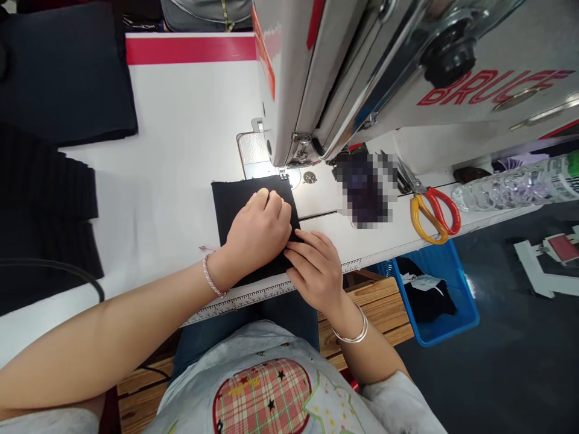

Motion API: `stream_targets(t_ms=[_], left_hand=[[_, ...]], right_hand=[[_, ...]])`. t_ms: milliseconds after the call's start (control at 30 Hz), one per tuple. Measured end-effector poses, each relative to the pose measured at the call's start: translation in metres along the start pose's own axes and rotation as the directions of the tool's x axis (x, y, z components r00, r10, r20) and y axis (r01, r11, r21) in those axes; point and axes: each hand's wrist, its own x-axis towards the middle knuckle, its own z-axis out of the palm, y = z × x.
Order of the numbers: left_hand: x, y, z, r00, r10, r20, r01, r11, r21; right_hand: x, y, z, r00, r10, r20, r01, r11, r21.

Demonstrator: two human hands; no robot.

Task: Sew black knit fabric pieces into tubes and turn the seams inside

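Observation:
A folded piece of black fabric (pixel 230 208) lies on the white sewing machine table, its far edge beside the presser foot (pixel 283 173). My left hand (pixel 261 226) rests on top of the fabric with its fingers curled closed; their tips are hidden, seemingly gripping the cloth. At the right edge of the same piece, my right hand (pixel 316 268) holds the cloth, its fingers close together and touching the left hand's fingertips. The sewing machine head (pixel 312 78) stands just beyond both hands.
Dark fabric stacks (pixel 67 78) lie at the left. Scissors (pixel 434 214) with red and orange handles and a plastic bottle (pixel 511 184) are at the right, near a blurred dark object (pixel 366 187). A blue basket (pixel 465 313) with dark cloth stands below the table's ruler-marked edge (pixel 253 295).

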Motion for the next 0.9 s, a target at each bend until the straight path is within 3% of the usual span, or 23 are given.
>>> stream_targets(t_ms=[900], left_hand=[[0.0008,0.0004,-0.0010,0.998,0.050,-0.028,-0.046,0.993,0.105]], right_hand=[[0.0014,-0.0013,-0.0010,1.000,-0.006,-0.009,0.006,1.000,0.002]])
